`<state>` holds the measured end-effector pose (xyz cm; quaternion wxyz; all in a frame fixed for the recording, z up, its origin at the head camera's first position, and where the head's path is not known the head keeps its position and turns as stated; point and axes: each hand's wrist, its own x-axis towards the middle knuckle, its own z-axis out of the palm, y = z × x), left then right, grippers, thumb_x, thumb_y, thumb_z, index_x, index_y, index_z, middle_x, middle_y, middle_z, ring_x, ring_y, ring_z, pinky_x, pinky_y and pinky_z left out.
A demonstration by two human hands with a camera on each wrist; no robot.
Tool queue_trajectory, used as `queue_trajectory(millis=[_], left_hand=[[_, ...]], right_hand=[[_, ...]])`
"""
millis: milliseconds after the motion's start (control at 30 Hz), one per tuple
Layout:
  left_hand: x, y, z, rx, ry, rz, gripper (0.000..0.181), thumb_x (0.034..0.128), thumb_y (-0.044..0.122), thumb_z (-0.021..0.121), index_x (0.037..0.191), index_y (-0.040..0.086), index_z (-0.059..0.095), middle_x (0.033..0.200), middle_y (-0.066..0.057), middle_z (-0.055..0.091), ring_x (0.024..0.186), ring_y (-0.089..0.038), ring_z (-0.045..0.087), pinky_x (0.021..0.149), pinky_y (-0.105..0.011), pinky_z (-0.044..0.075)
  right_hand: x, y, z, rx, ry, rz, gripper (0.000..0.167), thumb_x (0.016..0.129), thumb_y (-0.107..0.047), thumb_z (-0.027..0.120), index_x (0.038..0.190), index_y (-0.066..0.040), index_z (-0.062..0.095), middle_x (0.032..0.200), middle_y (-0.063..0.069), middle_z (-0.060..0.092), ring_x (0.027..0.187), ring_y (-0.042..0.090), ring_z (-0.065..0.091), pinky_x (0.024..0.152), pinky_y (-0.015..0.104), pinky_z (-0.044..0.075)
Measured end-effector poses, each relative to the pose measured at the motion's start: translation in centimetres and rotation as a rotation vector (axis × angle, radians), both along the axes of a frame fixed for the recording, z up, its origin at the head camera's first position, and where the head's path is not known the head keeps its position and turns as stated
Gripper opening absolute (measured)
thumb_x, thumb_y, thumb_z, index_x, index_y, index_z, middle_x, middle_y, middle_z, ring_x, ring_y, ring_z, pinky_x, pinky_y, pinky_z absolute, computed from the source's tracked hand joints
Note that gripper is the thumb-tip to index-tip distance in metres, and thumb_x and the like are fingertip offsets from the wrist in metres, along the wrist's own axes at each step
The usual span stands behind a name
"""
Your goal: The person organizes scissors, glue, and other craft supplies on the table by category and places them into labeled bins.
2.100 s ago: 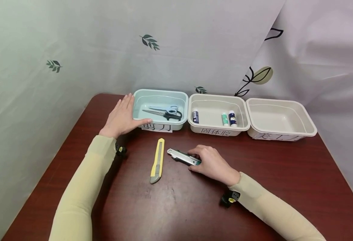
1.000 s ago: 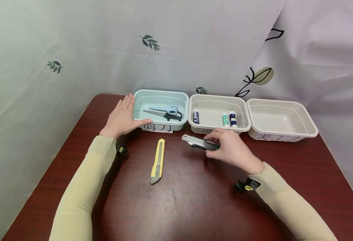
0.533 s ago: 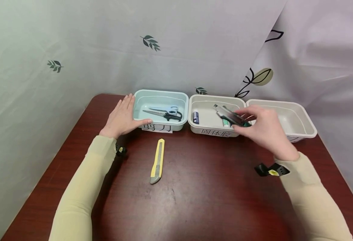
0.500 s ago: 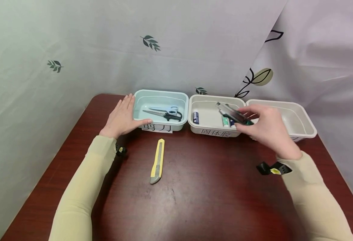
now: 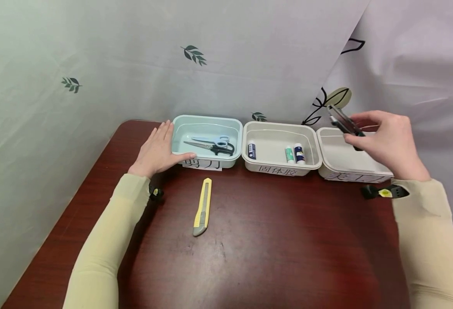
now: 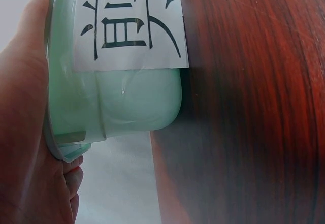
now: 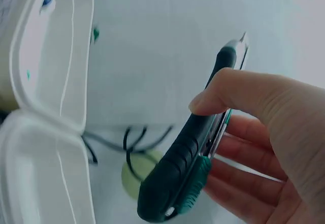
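Observation:
My right hand pinches a dark green and silver utility knife between thumb and fingers, raised above the right-hand cream bin. In the right wrist view the knife lies slanted across the fingers, its tip pointing up. At the left, my left hand rests with straight fingers on the corner of the light blue bin. That bin holds blue-handled scissors and black-handled scissors. A yellow utility knife lies on the table in front of the bins.
The middle cream bin holds a green glue stick and two dark blue ones. Paper labels with handwritten characters are on the fronts of the bins. A patterned white curtain hangs behind the dark red table.
My right hand has lifted the green and silver utility knife off the table and carried it right, past the middle bin. The left hand and the yellow knife have stayed put.

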<state>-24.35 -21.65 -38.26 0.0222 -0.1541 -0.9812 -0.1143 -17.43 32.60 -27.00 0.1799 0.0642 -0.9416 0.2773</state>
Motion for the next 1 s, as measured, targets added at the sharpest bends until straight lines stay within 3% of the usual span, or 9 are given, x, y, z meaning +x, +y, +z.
queue_trajectory(millis=[133, 233, 333, 567, 700, 833, 933, 1000], left_hand=[[-0.1, 0.0, 0.0, -0.001, 0.004, 0.000, 0.126, 0.0829, 0.084, 0.053, 0.160, -0.006, 0.011, 0.167, -0.024, 0.010, 0.154, -0.033, 0.006, 0.124, -0.043, 0.001], [-0.2, -0.1, 0.0, -0.004, 0.009, -0.002, 0.126, 0.0828, 0.085, 0.053, 0.160, -0.006, 0.011, 0.167, -0.023, 0.010, 0.154, -0.032, 0.006, 0.124, -0.043, 0.001], [-0.3, -0.1, 0.0, -0.007, 0.012, -0.006, 0.126, 0.0828, 0.085, 0.052, 0.160, -0.006, 0.011, 0.167, -0.023, 0.009, 0.154, -0.032, 0.005, 0.124, -0.043, 0.001], [-0.3, -0.1, 0.0, -0.010, 0.012, -0.006, 0.126, 0.0827, 0.085, 0.052, 0.160, -0.006, 0.010, 0.167, -0.024, 0.010, 0.154, -0.033, 0.006, 0.124, -0.043, 0.001], [-0.3, 0.0, 0.1, -0.011, 0.012, -0.008, 0.126, 0.0828, 0.085, 0.053, 0.160, -0.006, 0.010, 0.167, -0.024, 0.010, 0.154, -0.034, 0.007, 0.124, -0.043, 0.002], [-0.2, 0.0, 0.0, -0.009, 0.010, -0.005, 0.126, 0.0828, 0.085, 0.052, 0.160, -0.006, 0.010, 0.167, -0.023, 0.010, 0.154, -0.033, 0.006, 0.124, -0.044, 0.002], [-0.2, 0.0, -0.1, -0.005, 0.005, -0.002, 0.127, 0.0827, 0.085, 0.053, 0.160, -0.005, 0.010, 0.167, -0.023, 0.010, 0.154, -0.032, 0.006, 0.124, -0.044, 0.002], [-0.1, 0.0, -0.1, -0.001, 0.002, 0.000, 0.127, 0.0826, 0.085, 0.053, 0.161, -0.005, 0.010, 0.167, -0.023, 0.009, 0.154, -0.033, 0.006, 0.124, -0.043, 0.001]], right_hand=[[-0.9, 2.1, -0.1, -0.034, -0.051, -0.009, 0.043, 0.078, -0.018, 0.089, 0.117, -0.005, 0.076, 0.086, -0.027, 0.069, 0.071, -0.021, 0.059, 0.065, 0.004, 0.043], [-1.6, 3.2, -0.5, -0.048, -0.098, -0.021, 0.043, 0.080, -0.019, 0.088, 0.118, -0.004, 0.074, 0.086, -0.031, 0.067, 0.071, -0.019, 0.060, 0.064, 0.005, 0.043], [-2.3, 4.1, -1.3, -0.044, -0.140, -0.018, 0.043, 0.081, -0.019, 0.087, 0.119, -0.003, 0.073, 0.087, -0.023, 0.072, 0.069, -0.019, 0.061, 0.062, 0.006, 0.044], [-3.7, 5.6, -3.7, 0.050, -0.185, 0.000, 0.043, 0.081, -0.018, 0.086, 0.118, -0.001, 0.073, 0.101, 0.018, 0.075, 0.067, -0.023, 0.055, 0.062, 0.009, 0.040], [-4.2, 6.3, -4.9, 0.098, -0.217, 0.006, 0.043, 0.080, -0.021, 0.087, 0.117, -0.001, 0.074, 0.104, 0.023, 0.073, 0.067, -0.023, 0.052, 0.063, 0.012, 0.040], [-4.7, 6.9, -6.0, 0.141, -0.259, 0.010, 0.042, 0.081, -0.019, 0.085, 0.116, 0.000, 0.073, 0.104, 0.024, 0.073, 0.089, 0.014, 0.070, 0.072, 0.026, 0.041], [-5.2, 7.4, -6.9, 0.172, -0.282, 0.018, 0.041, 0.080, -0.015, 0.083, 0.116, 0.003, 0.072, 0.104, 0.025, 0.073, 0.102, 0.045, 0.063, 0.077, 0.039, 0.042], [-5.5, 7.6, -7.3, 0.192, -0.294, 0.027, 0.042, 0.080, -0.013, 0.083, 0.116, 0.004, 0.072, 0.102, 0.026, 0.073, 0.101, 0.046, 0.064, 0.079, 0.045, 0.043]])
